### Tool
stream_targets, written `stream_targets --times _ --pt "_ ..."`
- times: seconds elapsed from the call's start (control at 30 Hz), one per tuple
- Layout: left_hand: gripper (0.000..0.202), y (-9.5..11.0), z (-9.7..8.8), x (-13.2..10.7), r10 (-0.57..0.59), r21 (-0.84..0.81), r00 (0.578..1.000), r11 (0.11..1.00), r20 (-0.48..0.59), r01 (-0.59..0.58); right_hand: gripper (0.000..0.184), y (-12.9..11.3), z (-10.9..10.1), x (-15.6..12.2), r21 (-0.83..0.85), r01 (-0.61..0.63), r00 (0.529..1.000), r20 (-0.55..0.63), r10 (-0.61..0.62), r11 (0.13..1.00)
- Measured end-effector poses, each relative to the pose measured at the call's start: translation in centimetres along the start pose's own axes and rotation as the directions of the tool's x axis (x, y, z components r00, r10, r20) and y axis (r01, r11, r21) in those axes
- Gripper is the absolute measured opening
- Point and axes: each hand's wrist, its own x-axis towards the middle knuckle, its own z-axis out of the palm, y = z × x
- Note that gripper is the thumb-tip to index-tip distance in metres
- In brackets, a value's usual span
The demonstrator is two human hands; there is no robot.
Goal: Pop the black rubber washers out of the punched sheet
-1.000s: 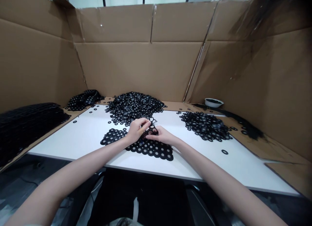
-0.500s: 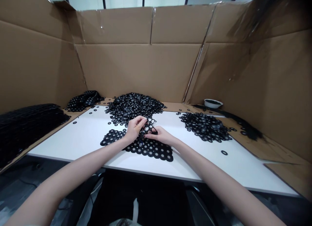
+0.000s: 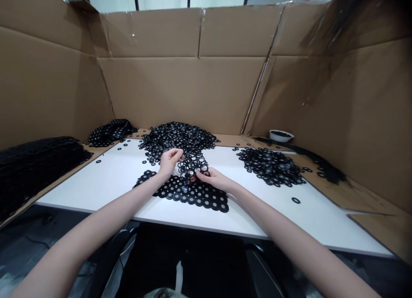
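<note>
A black mesh of joined rings (image 3: 196,198) lies near the front of the white tabletop, its upper part raised between my hands. My right hand (image 3: 215,179) is closed at the mesh's right side, thumb and fingers pinching its rings. Up and to the left, my left hand (image 3: 170,163) is closed in a pinch at the raised part's left edge. What its fingertips hold, if anything, is too small to make out. Behind the hands, a large heap of loose black rings (image 3: 178,135) reaches close to the raised rings.
A smaller heap of black rings (image 3: 272,166) lies to the right, with a single ring (image 3: 296,200) nearer me. At the back right stand a white bowl (image 3: 281,136) and black strands (image 3: 322,163). Stacked black material (image 3: 38,165) lies left. Cardboard walls (image 3: 154,88) surround the table.
My left hand has moved left and slightly up, away from my right hand. More of the raised rings shows between them. My right hand has barely moved.
</note>
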Motion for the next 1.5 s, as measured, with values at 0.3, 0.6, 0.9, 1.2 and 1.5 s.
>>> stream_targets --times 0.3,0.6,0.9,1.2,1.5 --pt "0.034 -0.8 -0.8 0.5 -0.105 0.143 0.993 0.985 0.047 0.098 0.053 -0.4 0.1 -0.2 0.023 0.008 1.0 0.013 -0.008 1.0" --pt "0.036 -1.4 -0.9 1.0 -0.023 0.137 0.999 0.99 -0.041 0.029 0.056 0.0 0.1 0.1 -0.005 -0.004 1.0 -0.023 0.004 1.0" --pt "0.061 -1.4 -1.2 1.5 0.068 0.108 0.97 0.993 -0.235 -0.043 0.058 -0.5 0.1 -0.1 0.008 -0.02 1.0 -0.023 0.02 1.0" --pt "0.039 -1.3 -1.2 1.2 0.073 0.079 0.995 0.995 -0.074 -0.067 0.055 -0.4 0.1 0.0 0.011 -0.003 1.0 -0.006 0.003 1.0" --pt "0.023 -0.7 -1.0 0.7 -0.021 0.27 0.989 0.963 0.145 -0.019 0.054 -0.2 0.1 0.0 0.003 0.007 1.0 -0.018 -0.007 1.0"
